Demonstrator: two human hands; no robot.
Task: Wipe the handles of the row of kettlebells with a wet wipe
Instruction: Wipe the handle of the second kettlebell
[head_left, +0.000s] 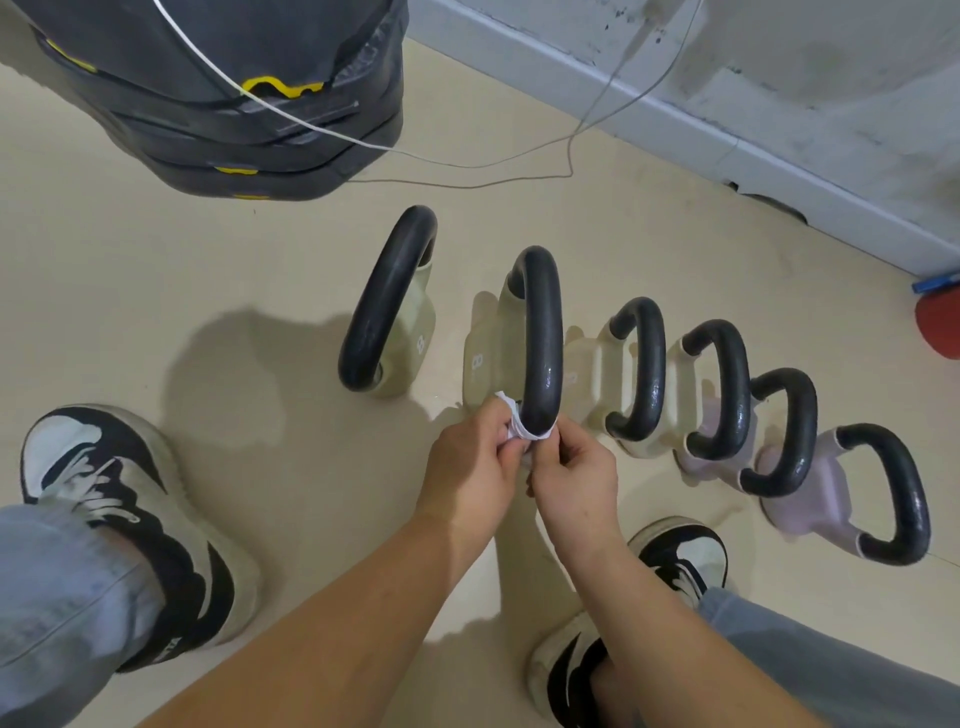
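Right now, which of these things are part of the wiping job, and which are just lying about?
In the job: white wet wipe, wrapped round a cream kettlebell's black curved handle; the five other black-handled kettlebells.
Lying about: stack of black weight plates with yellow marks; thin white cable; red round object.

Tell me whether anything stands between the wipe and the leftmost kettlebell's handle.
Nothing visible does. The left hand and right hand pinch the wet wipe round the near end of the second handle; only bare floor lies between it and the leftmost handle. The white cable runs farther back.
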